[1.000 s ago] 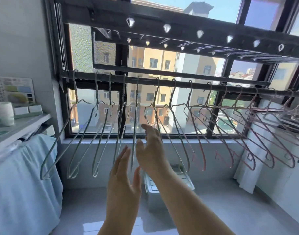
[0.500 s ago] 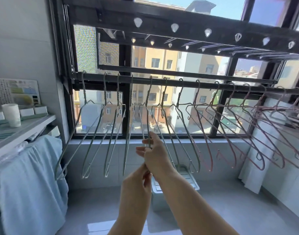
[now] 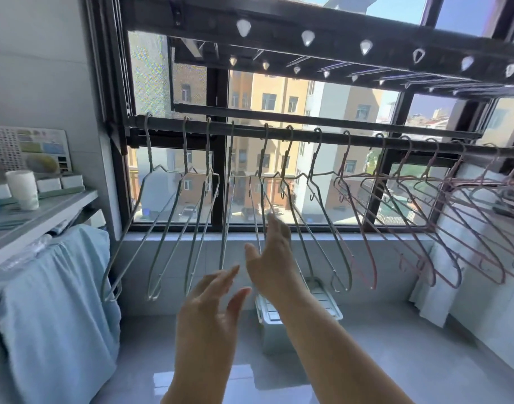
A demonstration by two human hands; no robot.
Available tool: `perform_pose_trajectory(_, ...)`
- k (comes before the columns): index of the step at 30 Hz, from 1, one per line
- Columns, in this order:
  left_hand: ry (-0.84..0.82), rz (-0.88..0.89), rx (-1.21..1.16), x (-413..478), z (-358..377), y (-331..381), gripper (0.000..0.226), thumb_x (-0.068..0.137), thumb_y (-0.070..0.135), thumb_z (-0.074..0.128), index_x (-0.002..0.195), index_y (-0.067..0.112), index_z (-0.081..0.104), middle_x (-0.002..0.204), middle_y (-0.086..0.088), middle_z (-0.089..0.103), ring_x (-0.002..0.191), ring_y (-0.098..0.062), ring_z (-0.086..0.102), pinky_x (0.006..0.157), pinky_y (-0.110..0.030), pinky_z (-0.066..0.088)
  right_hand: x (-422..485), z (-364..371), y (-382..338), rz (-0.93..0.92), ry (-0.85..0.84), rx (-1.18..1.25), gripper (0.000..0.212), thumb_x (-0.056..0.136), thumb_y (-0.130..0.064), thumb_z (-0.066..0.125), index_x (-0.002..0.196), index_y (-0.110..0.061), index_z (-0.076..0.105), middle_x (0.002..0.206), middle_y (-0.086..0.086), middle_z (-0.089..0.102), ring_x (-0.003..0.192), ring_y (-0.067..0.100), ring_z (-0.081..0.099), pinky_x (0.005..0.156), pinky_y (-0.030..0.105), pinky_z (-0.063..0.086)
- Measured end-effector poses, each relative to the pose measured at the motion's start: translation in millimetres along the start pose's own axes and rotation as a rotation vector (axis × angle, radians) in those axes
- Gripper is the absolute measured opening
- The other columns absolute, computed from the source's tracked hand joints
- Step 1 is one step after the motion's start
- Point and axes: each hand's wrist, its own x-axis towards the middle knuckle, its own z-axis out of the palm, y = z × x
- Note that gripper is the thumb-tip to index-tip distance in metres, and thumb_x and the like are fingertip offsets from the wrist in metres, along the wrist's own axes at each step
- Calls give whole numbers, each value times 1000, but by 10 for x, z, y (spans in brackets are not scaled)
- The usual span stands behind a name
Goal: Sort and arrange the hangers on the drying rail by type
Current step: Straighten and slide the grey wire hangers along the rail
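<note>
Head view: with left hand point(image 3: 209, 322) and right hand point(image 3: 274, 258) spread, empty, space silver wire hangers point(image 3: 185, 158) evenly along dark metal rail point(image 3: 308, 135).

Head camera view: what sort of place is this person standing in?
Probably an enclosed laundry balcony of a flat. A drying rail carrying silver wire hangers and pink hangers runs across a big window facing apartment blocks, and a blue cloth hangs below a shelf at the left.

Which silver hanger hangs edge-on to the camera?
The fourth hanger from the left: it shows as a narrow sliver, while the other silver hangers splay wide.
</note>
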Motion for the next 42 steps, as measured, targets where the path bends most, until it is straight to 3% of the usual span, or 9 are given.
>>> perform_pose_trajectory(3,89,4,71,48,-117,-37,47,62,3,77,107,5,64,91,-5,67,77,-18,61,73,-23,53,-36,103,-164,-181,44,-51,64,92,-18,47,145,-19,12,149,-3,18,139,15,17,110,24,16)
perform_pose_trajectory(6,58,-56,91,23,-107,-98,50,68,1,74,116,5,59,105,-12,67,91,-26,64,83,-35,52,-1,235,-280,-110,-74,47,59,94,-17,45,145,-19,15,149,-2,22,137,17,23,97,18,17)
perform_pose_trajectory(13,-25,-137,-32,-36,-39,-271,40,76,3,68,114,13,62,104,0,70,89,-6,67,84,-18,50,80,400,-283,200,-229,492,55,93,3,38,142,-14,22,124,7,51,100,17,57,84,25,52)
perform_pose_trajectory(18,-44,-108,-23,34,20,-287,35,73,0,69,105,14,68,87,2,73,72,-4,67,72,-12,49,133,401,-246,308,-167,780,52,91,10,35,139,-9,32,90,3,55,72,10,56,60,14,53)
perform_pose_trajectory(24,-56,-99,-45,48,102,-264,34,77,6,68,107,20,67,82,5,73,67,-8,69,69,-23,54,129,327,-192,318,-110,796,50,90,11,32,134,-11,38,88,3,53,70,10,54,60,19,48)
perform_pose_trajectory(31,-60,-73,-66,39,165,-289,40,74,6,70,111,22,64,85,7,73,68,8,61,67,6,40,103,292,-143,305,-105,803,49,90,13,31,131,-11,41,90,5,54,72,11,54,61,22,46)
perform_pose_trajectory(36,-102,-65,-33,37,182,-300,39,78,9,67,114,23,62,89,3,74,71,-4,68,70,-5,47,121,301,-106,321,-79,841,52,90,13,33,137,-9,35,92,5,56,73,11,54,63,21,48)
perform_pose_trajectory(39,-163,-60,-2,21,126,-265,42,79,10,66,117,27,59,96,4,73,78,-2,67,73,-3,46,112,308,-107,290,-67,729,47,91,5,40,136,-7,36,100,4,57,86,14,58,77,24,51)
perform_pose_trajectory(42,-31,-8,-13,49,-127,-230,38,74,12,71,110,24,64,97,9,70,85,6,60,74,7,37,47,343,-134,127,29,227,55,92,-14,48,142,-10,26,137,4,40,127,21,39,106,35,35)
